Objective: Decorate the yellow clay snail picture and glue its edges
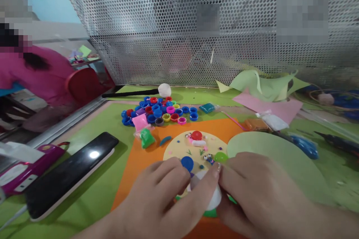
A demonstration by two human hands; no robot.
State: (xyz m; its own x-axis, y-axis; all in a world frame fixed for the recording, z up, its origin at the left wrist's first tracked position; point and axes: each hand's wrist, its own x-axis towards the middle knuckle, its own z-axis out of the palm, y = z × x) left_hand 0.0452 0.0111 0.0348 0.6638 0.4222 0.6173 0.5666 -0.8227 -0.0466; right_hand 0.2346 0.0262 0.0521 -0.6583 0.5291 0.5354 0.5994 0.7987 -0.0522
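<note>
White and rounded, a partly hidden piece (215,198) sat at the near part of the cream disc (179,149), above the orange sheet (134,171). On the head view I saw my left hand (165,190) and right hand (252,183) together around it; their grip and its long axis I couldn't tell.

Ok so my left hand (165,192) and right hand (258,186) meet over this white round piece (215,197), near side of the cream disc (175,154), bottle caps (157,111) heaped behind that disc.
</note>
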